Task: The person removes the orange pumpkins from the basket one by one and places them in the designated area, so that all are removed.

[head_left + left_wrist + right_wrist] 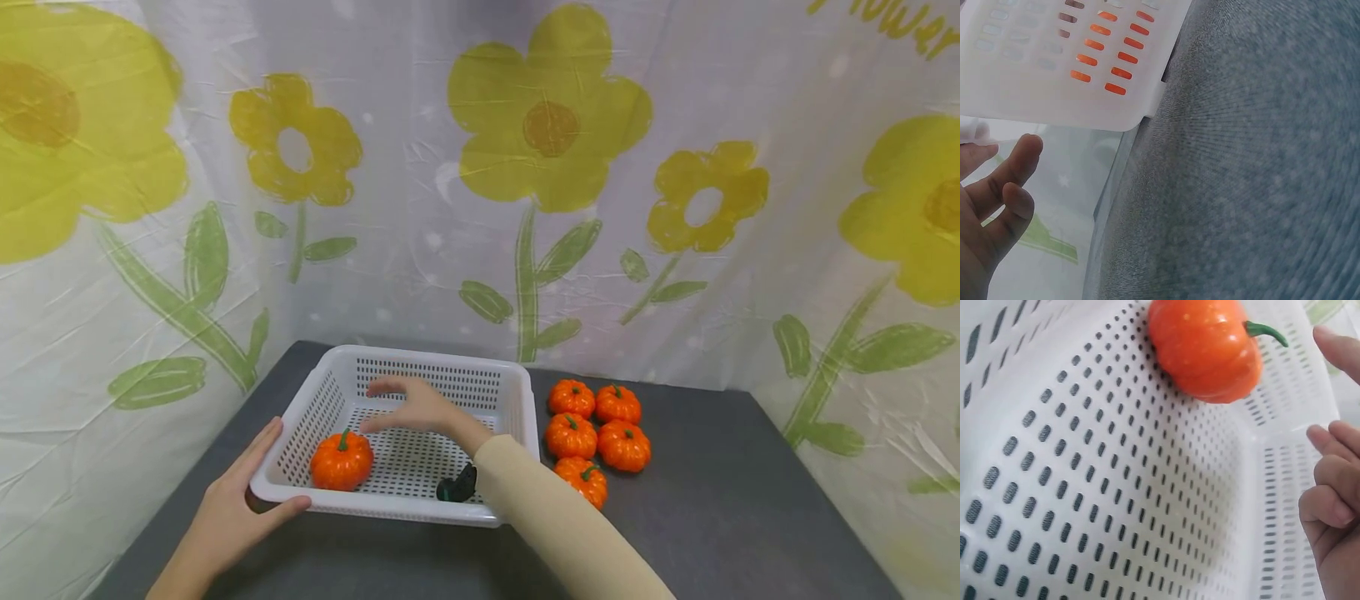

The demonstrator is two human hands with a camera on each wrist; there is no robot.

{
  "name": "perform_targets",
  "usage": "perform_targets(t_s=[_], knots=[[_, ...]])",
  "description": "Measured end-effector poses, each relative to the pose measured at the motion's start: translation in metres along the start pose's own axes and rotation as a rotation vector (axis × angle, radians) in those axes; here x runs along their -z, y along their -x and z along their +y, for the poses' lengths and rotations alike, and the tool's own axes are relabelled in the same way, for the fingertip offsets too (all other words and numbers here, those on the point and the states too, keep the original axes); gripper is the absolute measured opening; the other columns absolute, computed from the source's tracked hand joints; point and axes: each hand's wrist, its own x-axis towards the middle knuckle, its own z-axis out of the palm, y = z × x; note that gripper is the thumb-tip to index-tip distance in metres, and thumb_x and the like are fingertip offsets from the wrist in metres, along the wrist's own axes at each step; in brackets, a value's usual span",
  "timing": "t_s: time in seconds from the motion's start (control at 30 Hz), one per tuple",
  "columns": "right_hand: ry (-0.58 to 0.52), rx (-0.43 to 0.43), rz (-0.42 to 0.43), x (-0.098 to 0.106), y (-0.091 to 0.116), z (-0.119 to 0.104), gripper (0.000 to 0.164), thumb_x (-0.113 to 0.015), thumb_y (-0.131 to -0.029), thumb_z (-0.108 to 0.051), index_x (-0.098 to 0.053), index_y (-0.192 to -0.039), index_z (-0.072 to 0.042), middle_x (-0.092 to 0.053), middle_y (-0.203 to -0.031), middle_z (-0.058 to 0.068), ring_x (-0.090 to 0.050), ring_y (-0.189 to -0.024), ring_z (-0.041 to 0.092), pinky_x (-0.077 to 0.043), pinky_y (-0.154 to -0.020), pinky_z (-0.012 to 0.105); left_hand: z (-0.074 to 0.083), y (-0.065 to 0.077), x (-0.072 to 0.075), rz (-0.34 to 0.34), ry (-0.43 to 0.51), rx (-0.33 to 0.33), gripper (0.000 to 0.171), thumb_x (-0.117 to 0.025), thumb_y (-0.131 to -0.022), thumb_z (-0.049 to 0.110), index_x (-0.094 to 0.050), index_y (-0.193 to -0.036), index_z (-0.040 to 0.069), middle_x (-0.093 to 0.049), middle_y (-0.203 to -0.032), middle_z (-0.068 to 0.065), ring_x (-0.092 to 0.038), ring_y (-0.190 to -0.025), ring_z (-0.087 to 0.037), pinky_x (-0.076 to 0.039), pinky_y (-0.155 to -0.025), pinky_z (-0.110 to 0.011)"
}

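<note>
A white perforated plastic basket (405, 462) holds one orange pumpkin (342, 460) with a green stem, lying in its front left part. My left hand (232, 500) is at the basket's front left corner, fingers extended along the left side and thumb reaching to the front rim. In the left wrist view, the pumpkin's orange shows through slots of the basket wall (1047, 100). My right hand (412, 407) hovers inside the basket, beyond and right of the pumpkin, thumb and fingers apart with nothing between them. The right wrist view shows the pumpkin (1207, 350) apart from the fingertips.
Several more orange pumpkins (625, 446) sit grouped on the dark table (720, 500), just right of the basket. A small black object (456, 485) shows beside my right cuff. A flower-printed curtain (405, 275) surrounds the table's back and sides.
</note>
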Motion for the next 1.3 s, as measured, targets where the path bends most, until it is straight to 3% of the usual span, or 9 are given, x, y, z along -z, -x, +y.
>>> perform_targets(t_s=[0.07, 0.23, 0.3, 0.4, 0.57, 0.63, 0.8, 0.9, 1.3], knots=[[-0.003, 0.002, -0.025, -0.002, -0.001, 0.002, 0.072, -0.086, -0.087, -0.043, -0.062, -0.150, -0.018, -0.065, -0.147, -0.007, -0.052, -0.143, 0.014, -0.042, -0.120, 0.047, -0.001, 0.000, 0.000, -0.008, -0.009, 0.010, 0.110, -0.096, -0.077, 0.037, -0.036, -0.167, 0.018, -0.040, -0.169, -0.015, -0.052, -0.138, -0.050, -0.036, -0.101, -0.011], [0.031, 0.012, -0.085, -0.004, -0.005, 0.006, 0.076, -0.087, -0.086, -0.043, -0.060, -0.152, -0.018, -0.064, -0.147, -0.009, -0.052, -0.141, 0.011, -0.042, -0.120, 0.048, -0.003, 0.000, 0.001, -0.002, -0.009, 0.008, 0.110, -0.095, -0.077, 0.036, -0.034, -0.168, 0.022, -0.039, -0.170, -0.011, -0.050, -0.140, -0.048, -0.034, -0.110, -0.019], [0.042, 0.017, -0.108, -0.004, -0.007, 0.008, 0.077, -0.087, -0.085, -0.043, -0.059, -0.153, -0.019, -0.064, -0.147, -0.010, -0.052, -0.141, 0.010, -0.042, -0.120, 0.047, -0.004, 0.000, 0.001, 0.011, -0.005, -0.002, 0.110, -0.095, -0.077, 0.035, -0.034, -0.168, 0.025, -0.039, -0.170, -0.009, -0.049, -0.143, -0.042, -0.024, -0.108, -0.006], [0.060, 0.034, -0.149, -0.002, -0.011, 0.010, 0.079, -0.088, -0.085, -0.041, -0.057, -0.154, -0.017, -0.063, -0.149, -0.008, -0.052, -0.141, 0.010, -0.041, -0.121, 0.044, -0.005, -0.001, 0.001, 0.023, 0.000, -0.012, 0.110, -0.095, -0.077, 0.035, -0.034, -0.168, 0.027, -0.039, -0.171, -0.006, -0.046, -0.147, -0.033, -0.022, -0.112, -0.007], [0.095, 0.057, -0.207, 0.000, -0.017, 0.010, 0.079, -0.088, -0.085, -0.037, -0.056, -0.154, -0.015, -0.061, -0.152, -0.005, -0.051, -0.143, 0.011, -0.040, -0.122, 0.042, -0.004, -0.005, 0.002, 0.027, 0.003, -0.023, 0.110, -0.095, -0.077, 0.034, -0.034, -0.168, 0.026, -0.038, -0.171, -0.008, -0.049, -0.140, -0.046, -0.020, -0.105, 0.000], [0.100, 0.061, -0.224, 0.000, -0.019, 0.010, 0.079, -0.089, -0.085, -0.036, -0.057, -0.154, -0.014, -0.061, -0.152, -0.005, -0.051, -0.143, 0.011, -0.039, -0.122, 0.042, -0.004, -0.005, 0.003, 0.033, 0.005, -0.030, 0.111, -0.096, -0.077, 0.034, -0.034, -0.168, 0.025, -0.039, -0.170, -0.008, -0.050, -0.142, -0.041, -0.019, -0.098, 0.005], [0.091, 0.068, -0.265, -0.003, -0.022, 0.011, 0.078, -0.090, -0.084, -0.033, -0.057, -0.154, -0.016, -0.060, -0.152, -0.008, -0.051, -0.142, 0.009, -0.038, -0.122, 0.039, -0.003, -0.005, 0.003, 0.034, 0.007, -0.031, 0.111, -0.096, -0.076, 0.033, -0.034, -0.168, 0.025, -0.039, -0.170, -0.009, -0.050, -0.142, -0.037, -0.020, -0.097, 0.006], [0.104, 0.072, -0.287, -0.006, -0.023, 0.014, 0.079, -0.090, -0.084, -0.033, -0.056, -0.154, -0.017, -0.059, -0.153, -0.009, -0.051, -0.142, 0.008, -0.039, -0.122, 0.038, -0.002, -0.004, 0.002, 0.019, 0.006, -0.024, 0.112, -0.096, -0.076, 0.034, -0.033, -0.168, 0.024, -0.039, -0.170, -0.011, -0.051, -0.136, -0.049, -0.020, -0.096, 0.005], [0.150, 0.048, -0.409, -0.013, -0.024, 0.015, 0.077, -0.092, -0.081, -0.033, -0.061, -0.151, -0.023, -0.061, -0.150, -0.010, -0.053, -0.138, 0.005, -0.042, -0.119, 0.034, -0.001, 0.000, -0.001, 0.020, 0.004, -0.023, 0.113, -0.097, -0.075, 0.034, -0.035, -0.168, 0.023, -0.040, -0.169, -0.010, -0.051, -0.134, -0.043, -0.023, -0.096, 0.005]])
